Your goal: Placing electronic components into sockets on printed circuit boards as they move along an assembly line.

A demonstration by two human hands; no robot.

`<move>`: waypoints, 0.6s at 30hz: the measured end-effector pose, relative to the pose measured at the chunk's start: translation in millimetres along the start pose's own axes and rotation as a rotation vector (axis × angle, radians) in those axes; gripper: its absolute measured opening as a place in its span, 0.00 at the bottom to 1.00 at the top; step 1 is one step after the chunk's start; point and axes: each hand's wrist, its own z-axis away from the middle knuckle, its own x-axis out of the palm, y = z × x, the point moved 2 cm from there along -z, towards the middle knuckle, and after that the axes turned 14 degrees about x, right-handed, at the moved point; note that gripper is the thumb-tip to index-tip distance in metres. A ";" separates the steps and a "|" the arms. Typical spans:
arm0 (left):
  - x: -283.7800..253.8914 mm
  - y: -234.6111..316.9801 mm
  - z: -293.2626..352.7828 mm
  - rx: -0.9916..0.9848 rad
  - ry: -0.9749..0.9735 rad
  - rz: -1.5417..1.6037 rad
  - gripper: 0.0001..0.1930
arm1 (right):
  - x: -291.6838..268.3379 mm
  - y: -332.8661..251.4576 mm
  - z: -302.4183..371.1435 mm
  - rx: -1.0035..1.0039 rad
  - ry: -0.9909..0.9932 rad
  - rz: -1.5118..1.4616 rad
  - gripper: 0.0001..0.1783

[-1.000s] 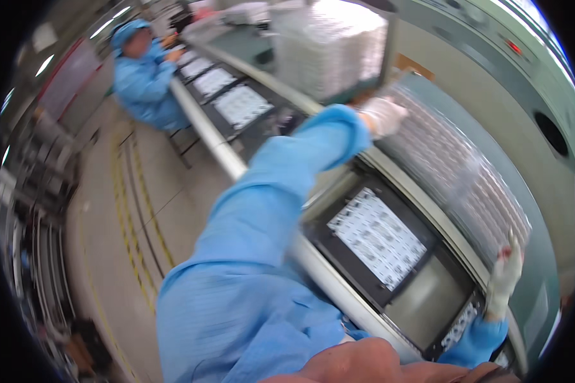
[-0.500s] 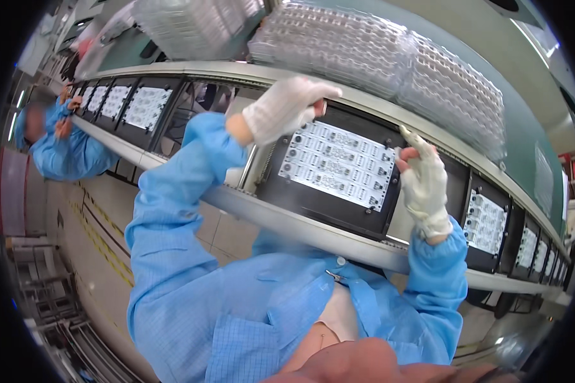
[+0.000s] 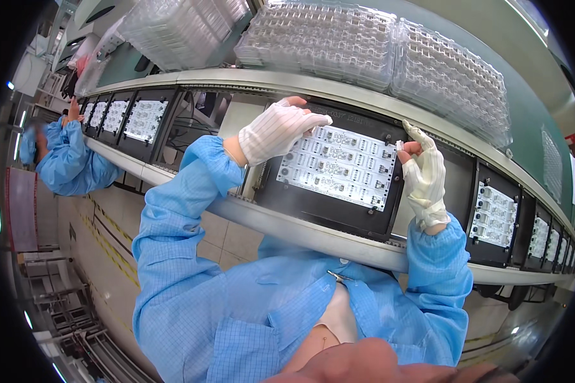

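My left hand (image 3: 276, 133), in a striped white glove with some bare fingertips, hovers over the upper left corner of a white circuit board panel (image 3: 335, 167). Its fingers are apart, and nothing shows between them; the corner beneath is hidden. The panel has several rows of small components and lies in a black tray-like fixture (image 3: 300, 204) on the conveyor. My right hand (image 3: 424, 175), gloved with bare thumb and fingertip, is beside the panel's right edge. A small white part (image 3: 400, 145), too small to name exactly, is pinched at its fingertips, while another finger points up.
Clear plastic component trays (image 3: 319, 41) are stacked behind the conveyor rail (image 3: 287, 80), with another stack (image 3: 450, 80) to the right. More fixtures with panels (image 3: 493, 216) line the conveyor both ways. A co-worker in blue (image 3: 76, 159) is at the far left.
My left hand has turned and lowered, its fingers now over the panel's upper left corner. My right hand stays beside the right edge. The view has shifted slightly.
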 end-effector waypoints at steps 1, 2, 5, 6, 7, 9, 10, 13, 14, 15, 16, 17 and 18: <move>-4.9 2.6 8.9 -0.010 -0.018 -0.012 0.24 | 7.3 -5.1 5.6 -0.010 -0.003 0.012 0.26; -9.3 5.5 19.4 -0.011 -0.024 -0.009 0.24 | 14.7 -9.9 12.0 -0.020 -0.005 0.024 0.26; -20.3 15.5 55.9 -0.007 -0.102 -0.071 0.24 | 36.8 -20.4 39.4 -0.040 0.018 0.078 0.25; -24.7 18.5 68.9 -0.011 -0.087 -0.067 0.24 | 44.1 -22.1 48.9 -0.034 0.019 0.077 0.25; -30.0 20.8 81.7 -0.014 -0.075 -0.064 0.24 | 53.0 -25.5 57.7 -0.046 0.005 0.046 0.25; -35.3 27.5 106.3 -0.007 -0.086 -0.081 0.22 | 70.1 -34.3 77.5 -0.052 -0.007 0.011 0.25; -39.9 32.9 117.0 -0.023 -0.045 -0.025 0.21 | 77.6 -41.6 87.9 -0.065 -0.004 0.031 0.25; -49.2 50.5 148.4 -0.032 0.019 0.026 0.20 | 101.6 -56.9 119.3 -0.110 -0.002 0.040 0.26; -52.3 56.4 159.5 -0.023 0.046 0.022 0.20 | 109.6 -62.6 130.6 -0.145 -0.002 0.035 0.26; -55.2 61.6 172.8 -0.023 0.043 0.022 0.20 | 117.3 -70.2 142.8 -0.144 -0.002 0.033 0.26; -57.7 67.1 186.7 -0.017 0.045 0.025 0.21 | 124.9 -79.8 155.6 -0.134 -0.012 0.038 0.27; -61.4 73.2 200.5 -0.010 0.048 0.028 0.21 | 133.1 -88.4 168.3 -0.124 -0.023 0.043 0.28; -66.4 79.8 214.6 -0.011 0.047 0.027 0.21 | 141.8 -95.6 181.1 -0.124 -0.023 0.042 0.28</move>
